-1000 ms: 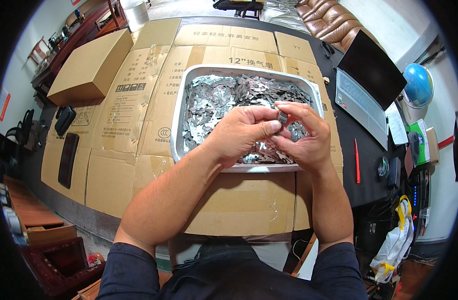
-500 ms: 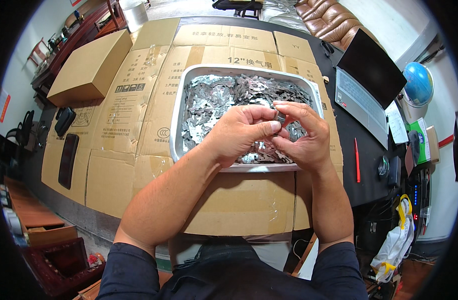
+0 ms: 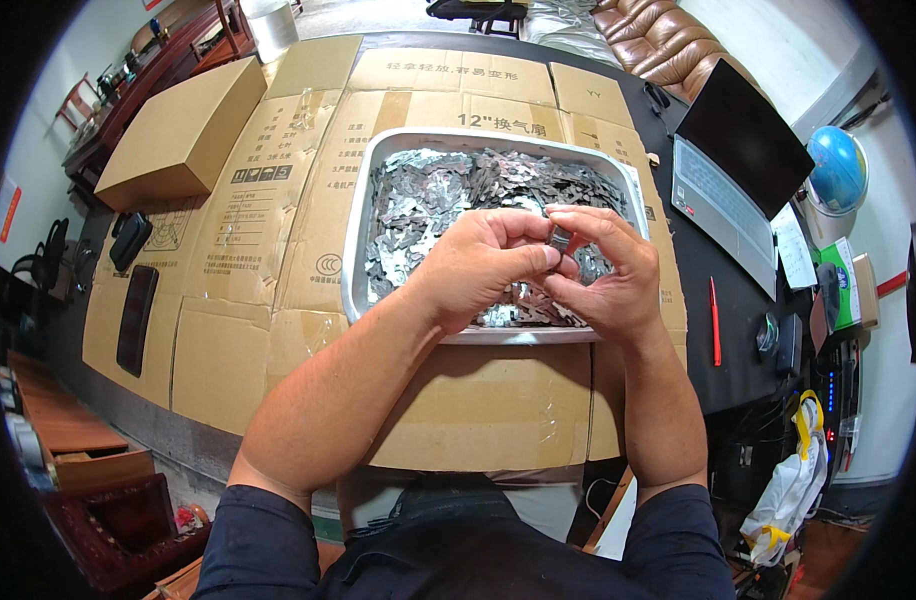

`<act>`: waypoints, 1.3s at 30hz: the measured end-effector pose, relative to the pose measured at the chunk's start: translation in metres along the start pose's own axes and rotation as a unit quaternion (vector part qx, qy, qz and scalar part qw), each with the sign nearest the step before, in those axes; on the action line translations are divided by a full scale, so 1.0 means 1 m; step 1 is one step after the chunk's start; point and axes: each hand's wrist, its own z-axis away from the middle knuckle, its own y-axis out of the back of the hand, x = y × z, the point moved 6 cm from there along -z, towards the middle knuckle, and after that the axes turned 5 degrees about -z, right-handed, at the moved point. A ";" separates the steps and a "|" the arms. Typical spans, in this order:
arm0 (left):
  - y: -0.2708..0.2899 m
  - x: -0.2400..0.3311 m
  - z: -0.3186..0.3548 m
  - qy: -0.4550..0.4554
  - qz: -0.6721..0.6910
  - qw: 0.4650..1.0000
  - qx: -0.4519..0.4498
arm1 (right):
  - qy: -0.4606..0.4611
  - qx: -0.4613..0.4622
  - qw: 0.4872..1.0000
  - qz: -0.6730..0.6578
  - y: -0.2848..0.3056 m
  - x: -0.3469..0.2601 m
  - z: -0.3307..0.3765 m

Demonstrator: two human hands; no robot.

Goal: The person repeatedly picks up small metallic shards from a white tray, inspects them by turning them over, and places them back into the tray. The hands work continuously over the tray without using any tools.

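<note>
Tray (image 3: 356, 230) on cardboard (image 3: 278, 200), laptop (image 3: 723, 165) right

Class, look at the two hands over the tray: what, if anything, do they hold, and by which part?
A small dark metal piece, pinched at its edges between fingertips of the left hand and right hand, above the tray. The exact grip is hidden.

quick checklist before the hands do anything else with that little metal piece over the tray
1. Small dark metal piece pinched between both hands: ok, left hand and right hand meet on it.
2. Hands over the grey rectangular tray: ok, a dropped piece would likely land inside.
3. Pile of shiny flat metal pieces contained: ok, none seen outside the tray.
4. Tray fully on the flattened brown cardboard: ok.
5. Open black laptop apart from the tray: ok.
6. How firm the pinch is: cannot tell, fingers hide the piece.
</note>
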 end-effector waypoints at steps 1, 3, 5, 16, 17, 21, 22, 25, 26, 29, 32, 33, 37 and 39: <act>0.000 0.000 0.000 0.000 -0.004 1.000 0.001 | 0.000 0.001 1.000 -0.002 0.000 0.000 0.000; 0.000 0.000 0.000 -0.001 -0.003 1.000 0.000 | -0.002 0.002 1.000 -0.004 0.000 0.001 0.000; -0.001 0.000 0.000 -0.002 -0.003 1.000 0.000 | 0.000 0.004 1.000 -0.004 0.000 0.001 0.000; 0.000 -0.001 0.000 -0.004 0.001 1.000 -0.001 | -0.004 0.004 1.000 0.000 0.000 0.000 0.000; 0.000 -0.001 0.000 -0.004 0.003 1.000 -0.003 | -0.006 0.004 1.000 -0.001 0.000 0.000 0.000; 0.000 0.000 0.000 -0.006 -0.025 1.000 0.005 | -0.003 0.004 1.000 0.006 0.001 0.000 0.001; 0.000 0.001 0.000 -0.013 -0.039 0.999 0.009 | 0.003 0.003 1.000 0.012 0.001 0.000 0.001; 0.003 0.000 -0.001 -0.011 -0.052 0.998 0.044 | 0.014 -0.006 1.000 0.024 -0.001 0.000 0.001; 0.004 0.000 -0.001 -0.006 -0.061 0.997 0.041 | 0.018 -0.007 1.000 0.022 -0.002 0.000 0.001; 0.006 0.001 -0.001 -0.004 -0.088 0.996 0.031 | 0.006 -0.008 1.000 0.018 -0.003 0.001 0.002; 0.006 0.003 -0.002 -0.021 -0.100 0.994 0.035 | -0.015 -0.011 1.000 0.000 -0.005 0.001 0.001; 0.006 0.003 -0.002 -0.019 -0.094 0.995 0.043 | -0.023 -0.011 1.000 -0.005 -0.004 0.001 0.001; 0.007 0.004 -0.002 -0.038 -0.086 0.993 0.069 | -0.087 -0.012 0.994 -0.071 -0.005 0.005 0.002; 0.008 0.009 -0.002 -0.078 -0.085 0.990 0.077 | -0.160 0.024 0.973 -0.162 -0.005 0.013 0.006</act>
